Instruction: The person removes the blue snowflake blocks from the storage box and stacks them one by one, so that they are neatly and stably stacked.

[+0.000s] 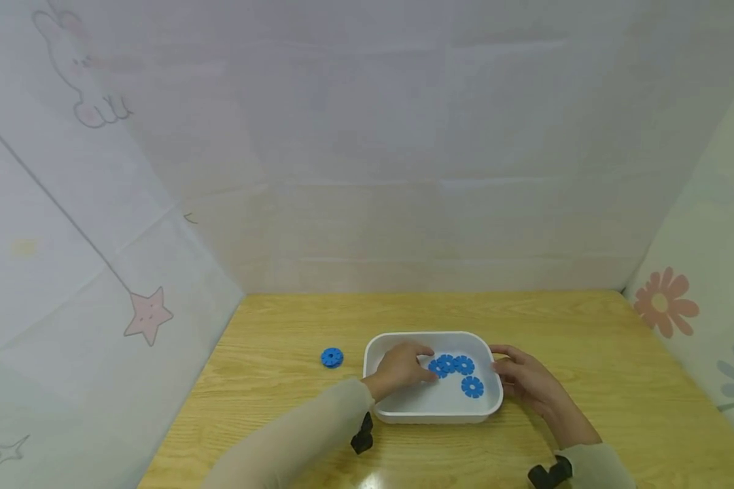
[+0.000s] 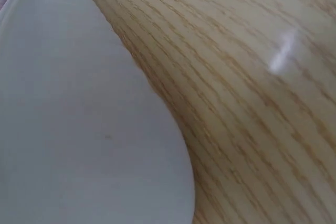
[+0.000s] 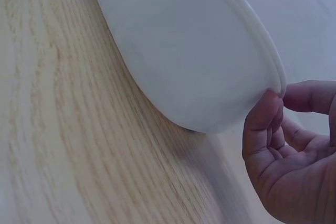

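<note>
A white plastic tray (image 1: pixel 431 414) stands on the wooden table, its outer wall (image 2: pixel 94 103) filling much of the left wrist view. Inside it lie several blue notched discs (image 1: pixel 463 365), some overlapping, with one disc (image 1: pixel 472 387) apart nearer the front. My left hand (image 1: pixel 402 367) reaches over the tray's left side, thumb and fingers spread beside the discs; whether it touches one I cannot tell. At the right end, my right hand (image 1: pixel 529 382) pinches the tray's rim between thumb and fingers, clearest in the right wrist view, where the hand (image 3: pixel 294 156) is at the right.
Left of the tray, more blue notched discs (image 1: pixel 332 357) lie on the table (image 1: pixel 281 394), seemingly stacked. Pale printed cloth (image 1: pixel 367 170) hangs behind the table and at both sides. Black straps (image 1: pixel 362 435) sit at both wrists.
</note>
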`<state>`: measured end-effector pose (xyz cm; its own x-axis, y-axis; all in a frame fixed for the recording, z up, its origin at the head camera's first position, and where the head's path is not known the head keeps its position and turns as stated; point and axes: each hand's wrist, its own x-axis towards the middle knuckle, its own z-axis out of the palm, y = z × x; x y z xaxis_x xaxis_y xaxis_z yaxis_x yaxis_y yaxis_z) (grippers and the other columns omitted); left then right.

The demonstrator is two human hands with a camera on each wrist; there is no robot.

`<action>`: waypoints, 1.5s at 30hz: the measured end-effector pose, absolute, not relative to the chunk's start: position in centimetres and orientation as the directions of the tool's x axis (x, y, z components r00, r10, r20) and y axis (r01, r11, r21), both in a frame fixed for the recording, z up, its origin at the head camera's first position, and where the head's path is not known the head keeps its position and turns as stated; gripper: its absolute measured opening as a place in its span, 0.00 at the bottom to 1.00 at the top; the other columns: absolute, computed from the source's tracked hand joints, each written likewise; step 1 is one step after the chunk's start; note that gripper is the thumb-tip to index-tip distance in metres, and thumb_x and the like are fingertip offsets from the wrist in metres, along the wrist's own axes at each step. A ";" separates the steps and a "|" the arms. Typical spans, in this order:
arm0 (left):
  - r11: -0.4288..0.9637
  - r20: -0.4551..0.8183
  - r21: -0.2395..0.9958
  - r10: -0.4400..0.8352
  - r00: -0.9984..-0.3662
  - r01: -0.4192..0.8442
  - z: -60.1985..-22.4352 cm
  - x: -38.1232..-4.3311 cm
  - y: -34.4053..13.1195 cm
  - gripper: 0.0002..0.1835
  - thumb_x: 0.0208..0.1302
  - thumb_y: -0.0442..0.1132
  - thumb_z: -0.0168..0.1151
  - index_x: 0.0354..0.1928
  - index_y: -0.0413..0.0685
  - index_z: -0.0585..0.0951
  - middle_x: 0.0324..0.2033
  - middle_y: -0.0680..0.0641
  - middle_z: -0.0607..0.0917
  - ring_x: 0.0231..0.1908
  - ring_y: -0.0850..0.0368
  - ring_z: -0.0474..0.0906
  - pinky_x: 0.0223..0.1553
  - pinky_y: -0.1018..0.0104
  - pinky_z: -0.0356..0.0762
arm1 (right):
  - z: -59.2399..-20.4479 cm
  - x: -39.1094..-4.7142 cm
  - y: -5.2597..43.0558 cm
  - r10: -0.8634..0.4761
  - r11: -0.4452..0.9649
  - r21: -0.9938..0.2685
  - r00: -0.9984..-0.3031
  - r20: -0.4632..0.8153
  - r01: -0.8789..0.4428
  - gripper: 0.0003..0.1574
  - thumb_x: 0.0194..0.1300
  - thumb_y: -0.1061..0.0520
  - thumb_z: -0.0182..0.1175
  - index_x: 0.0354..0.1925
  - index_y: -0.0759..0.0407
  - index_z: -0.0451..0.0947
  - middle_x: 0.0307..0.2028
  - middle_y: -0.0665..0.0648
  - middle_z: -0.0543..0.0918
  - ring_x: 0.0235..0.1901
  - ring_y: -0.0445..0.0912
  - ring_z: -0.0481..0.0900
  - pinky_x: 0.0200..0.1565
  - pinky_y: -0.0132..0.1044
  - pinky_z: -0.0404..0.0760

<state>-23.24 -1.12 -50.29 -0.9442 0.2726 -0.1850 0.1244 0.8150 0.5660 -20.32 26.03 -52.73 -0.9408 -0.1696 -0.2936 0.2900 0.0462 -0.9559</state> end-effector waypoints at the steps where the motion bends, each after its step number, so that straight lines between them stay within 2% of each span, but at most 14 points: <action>1: 0.819 -0.188 0.560 0.269 -0.945 0.122 -50.3 -23.3 -1.1 0.29 0.52 0.50 0.80 0.58 0.58 0.85 0.55 0.51 0.85 0.50 0.54 0.82 0.53 0.55 0.78 | -52.7 -20.3 26.0 -0.170 0.048 -0.956 -0.941 -0.292 0.288 0.36 0.71 0.58 0.61 0.72 0.64 0.63 0.53 0.64 0.82 0.44 0.51 0.81 0.46 0.40 0.84; 8: 0.840 -0.177 0.524 0.268 -0.947 0.140 -50.8 -23.6 -0.9 0.28 0.50 0.52 0.81 0.55 0.61 0.86 0.56 0.56 0.85 0.56 0.54 0.78 0.57 0.53 0.75 | -52.6 -20.4 26.0 -0.165 0.040 -0.955 -0.941 -0.295 0.293 0.36 0.71 0.59 0.61 0.72 0.63 0.63 0.53 0.65 0.82 0.43 0.51 0.82 0.46 0.40 0.84; 18: 0.859 -0.142 0.483 0.270 -0.952 0.172 -52.3 -24.0 -0.3 0.25 0.48 0.54 0.82 0.51 0.65 0.88 0.53 0.59 0.86 0.57 0.55 0.78 0.58 0.54 0.75 | -52.8 -20.3 26.0 -0.205 0.010 -0.958 -0.937 -0.282 0.286 0.37 0.72 0.58 0.61 0.73 0.65 0.61 0.52 0.63 0.82 0.44 0.51 0.82 0.46 0.40 0.84; 22: 0.867 -0.134 0.468 0.263 -0.956 0.173 -52.7 -24.2 -0.1 0.24 0.47 0.54 0.82 0.49 0.65 0.88 0.50 0.60 0.86 0.52 0.58 0.80 0.52 0.58 0.77 | -52.9 -20.2 26.0 -0.211 0.015 -0.961 -0.939 -0.272 0.275 0.38 0.72 0.58 0.60 0.74 0.66 0.60 0.52 0.64 0.82 0.44 0.51 0.81 0.46 0.40 0.84; 26: 0.864 -0.124 0.468 0.271 -0.955 0.185 -52.8 -24.3 0.0 0.22 0.46 0.54 0.83 0.45 0.64 0.88 0.44 0.60 0.87 0.43 0.62 0.80 0.44 0.63 0.78 | -52.8 -20.2 26.0 -0.204 0.024 -0.961 -0.940 -0.275 0.276 0.37 0.72 0.58 0.60 0.74 0.65 0.60 0.53 0.64 0.82 0.45 0.51 0.81 0.46 0.40 0.84; 31: 0.847 -0.134 0.502 0.277 -0.951 0.176 -52.3 -24.2 0.1 0.21 0.46 0.51 0.83 0.43 0.57 0.87 0.37 0.58 0.86 0.35 0.63 0.77 0.39 0.65 0.77 | -52.7 -20.2 26.0 -0.206 0.025 -0.964 -0.942 -0.264 0.265 0.37 0.72 0.58 0.60 0.73 0.66 0.60 0.53 0.64 0.82 0.44 0.51 0.81 0.46 0.39 0.83; 38: 0.846 -0.174 0.519 0.244 -0.954 0.122 -51.9 -24.0 -0.2 0.22 0.45 0.47 0.84 0.42 0.53 0.84 0.36 0.56 0.84 0.35 0.61 0.77 0.40 0.62 0.78 | -52.8 -20.2 25.9 -0.200 0.033 -0.962 -0.941 -0.273 0.272 0.37 0.72 0.57 0.61 0.73 0.64 0.61 0.52 0.62 0.83 0.45 0.50 0.80 0.46 0.38 0.83; 45: 0.834 -0.180 0.537 0.258 -0.949 0.125 -50.9 -23.4 -0.9 0.21 0.47 0.45 0.83 0.41 0.51 0.83 0.34 0.57 0.81 0.33 0.60 0.75 0.36 0.64 0.76 | -52.9 -20.2 26.1 -0.195 0.041 -0.963 -0.943 -0.271 0.268 0.37 0.73 0.57 0.60 0.74 0.64 0.61 0.53 0.63 0.82 0.45 0.50 0.80 0.46 0.39 0.83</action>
<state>-23.44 -0.88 -50.94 -0.9493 0.2581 -0.1797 0.1251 0.8340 0.5374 -20.22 26.09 -52.92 -0.9426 -0.1953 -0.2709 0.2681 0.0407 -0.9625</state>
